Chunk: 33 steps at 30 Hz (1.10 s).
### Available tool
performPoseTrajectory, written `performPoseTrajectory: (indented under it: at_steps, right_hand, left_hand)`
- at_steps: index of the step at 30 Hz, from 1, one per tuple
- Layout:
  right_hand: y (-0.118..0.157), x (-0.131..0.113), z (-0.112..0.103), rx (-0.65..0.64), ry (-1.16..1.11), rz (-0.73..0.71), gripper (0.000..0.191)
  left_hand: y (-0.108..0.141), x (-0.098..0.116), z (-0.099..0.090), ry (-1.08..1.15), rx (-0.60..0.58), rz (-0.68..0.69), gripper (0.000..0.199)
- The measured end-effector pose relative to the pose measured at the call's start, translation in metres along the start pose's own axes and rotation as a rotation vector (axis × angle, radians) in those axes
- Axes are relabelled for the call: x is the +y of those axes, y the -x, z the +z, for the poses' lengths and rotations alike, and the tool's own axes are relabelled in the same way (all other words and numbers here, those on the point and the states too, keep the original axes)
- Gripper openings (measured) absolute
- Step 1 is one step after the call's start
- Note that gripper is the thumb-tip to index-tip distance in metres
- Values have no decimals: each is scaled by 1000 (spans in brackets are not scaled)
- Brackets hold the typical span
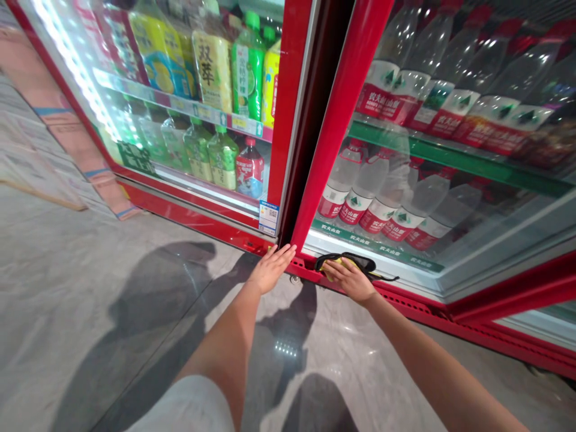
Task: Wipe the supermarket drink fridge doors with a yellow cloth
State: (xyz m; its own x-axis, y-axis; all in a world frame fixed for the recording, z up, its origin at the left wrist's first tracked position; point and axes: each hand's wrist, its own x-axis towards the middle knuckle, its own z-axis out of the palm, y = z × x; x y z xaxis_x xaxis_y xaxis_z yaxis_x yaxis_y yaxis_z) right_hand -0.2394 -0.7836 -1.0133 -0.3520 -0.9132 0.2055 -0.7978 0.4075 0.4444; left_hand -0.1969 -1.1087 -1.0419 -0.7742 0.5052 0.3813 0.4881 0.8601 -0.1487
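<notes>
My right hand (353, 281) presses a cloth (363, 261), yellow and black, against the bottom frame of the right drinks fridge (344, 114). Its fingers lie over the yellow part, while black folds and a loose strip stick out to the right. My left hand (273, 270) rests with fingers stretched out at the lower red corner of the same fridge, close to the gap between the two cabinets. Nothing shows in that hand. Behind the glass, just above the cloth, stand large water bottles (360, 204) with red and white labels.
To the left stands another red fridge (198, 216) with bottled drinks on lit shelves, a label sticker (268, 217) at its lower corner. Pink and white cartons (76, 129) are stacked at the far left. Grey floor (171, 288) with shadows lies below.
</notes>
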Motion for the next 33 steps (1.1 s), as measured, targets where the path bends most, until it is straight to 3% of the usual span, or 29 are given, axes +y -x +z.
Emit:
performPoseTrajectory:
  at_steps: [3, 8, 11, 17, 22, 26, 30, 33]
  right_hand:
    - [-7, -3, 1, 31, -8, 8, 59]
    - [-73, -29, 9, 32, -29, 37, 55]
    - [-91, -31, 5, 31, -38, 10, 54]
    - [-89, -24, -21, 87, -28, 181, 57]
    - [-104, -37, -9, 59, -49, 96, 54]
    - [-118, -29, -12, 19, -58, 13, 48]
    - [-112, -22, -24, 62, -58, 119, 52]
    - [-108, -32, -15, 78, -72, 137, 55]
  left_hand:
    - [3, -4, -3, 0, 19, -11, 83]
    - [4, -5, -6, -15, 52, -70, 83]
    - [2, -4, -8, -21, 69, -99, 83]
    - [9, -11, -10, -22, 83, -136, 80]
    - [15, -14, -11, -22, 88, -165, 82]
    - [12, -13, -13, -33, 68, -216, 81]
    - [11, -13, -16, -33, 53, -237, 81]
    - [14, -15, -17, -34, 60, -248, 81]
